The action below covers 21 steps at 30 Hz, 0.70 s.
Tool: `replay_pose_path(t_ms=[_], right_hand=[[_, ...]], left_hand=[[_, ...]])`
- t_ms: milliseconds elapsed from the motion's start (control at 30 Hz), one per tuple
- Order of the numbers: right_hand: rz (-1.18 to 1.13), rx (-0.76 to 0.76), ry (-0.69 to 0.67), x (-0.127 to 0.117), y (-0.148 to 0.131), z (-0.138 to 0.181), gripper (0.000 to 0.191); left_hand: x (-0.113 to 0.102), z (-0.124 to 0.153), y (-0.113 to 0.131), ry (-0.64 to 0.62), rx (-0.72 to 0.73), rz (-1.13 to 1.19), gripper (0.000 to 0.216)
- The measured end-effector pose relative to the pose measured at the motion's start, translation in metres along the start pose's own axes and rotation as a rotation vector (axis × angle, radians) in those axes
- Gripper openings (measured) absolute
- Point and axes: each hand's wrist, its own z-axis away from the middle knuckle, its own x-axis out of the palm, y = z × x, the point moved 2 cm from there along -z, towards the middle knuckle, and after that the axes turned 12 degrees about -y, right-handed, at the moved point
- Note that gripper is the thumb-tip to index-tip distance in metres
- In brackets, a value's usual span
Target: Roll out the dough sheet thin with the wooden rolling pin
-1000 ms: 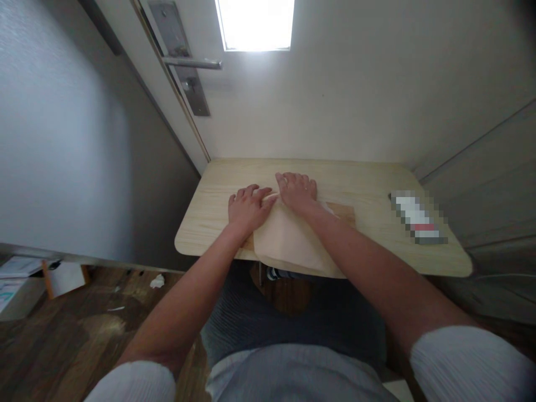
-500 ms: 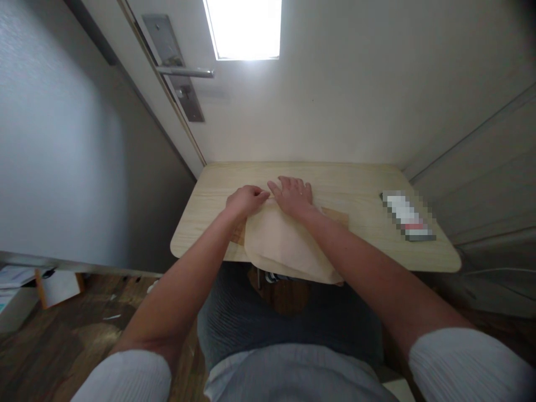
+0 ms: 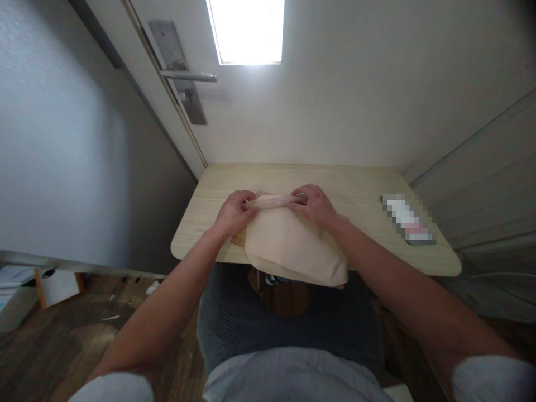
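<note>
A beige cloth lies on the small wooden table, its near edge hanging over the front of the tabletop. Its far edge is folded or rolled into a narrow band. My left hand is closed on the left end of that band, thumb on the near side. At the right end, my right hand pinches the band between thumb and fingers. Brownish material shows under the cloth at the left; what it is I cannot make out.
A pixelated flat object lies at the table's right side. Behind the table stands a pale door with a metal handle and a bright window. A grey panel is on the left, with papers on the floor below.
My right hand has turned from lying flat on the cloth to pinching its far edge, farther right. My left hand has shifted slightly left. The far edge now shows as a raised band.
</note>
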Motion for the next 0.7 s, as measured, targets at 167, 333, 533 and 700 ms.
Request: replay_pose_path(t_ms=[167, 333, 533, 700], right_hand=[[-0.046, 0.057, -0.019, -0.002, 0.000, -0.027, 0.030], [0.016, 0.132, -0.041, -0.002, 0.001, -0.049, 0.039], [0.124, 0.248, -0.053, 0.004, -0.004, -0.074, 0.050], [0.102, 0.315, 0.015, -0.007, -0.018, -0.085, 0.054]], left_hand=[[0.003, -0.016, -0.009, 0.053, -0.113, 0.012, 0.016], [0.000, -0.026, -0.013, 0.048, -0.224, -0.016, 0.028], [-0.006, -0.043, -0.019, 0.060, -0.323, -0.185, 0.041], [-0.015, -0.050, -0.011, 0.050, -0.343, -0.198, 0.042]])
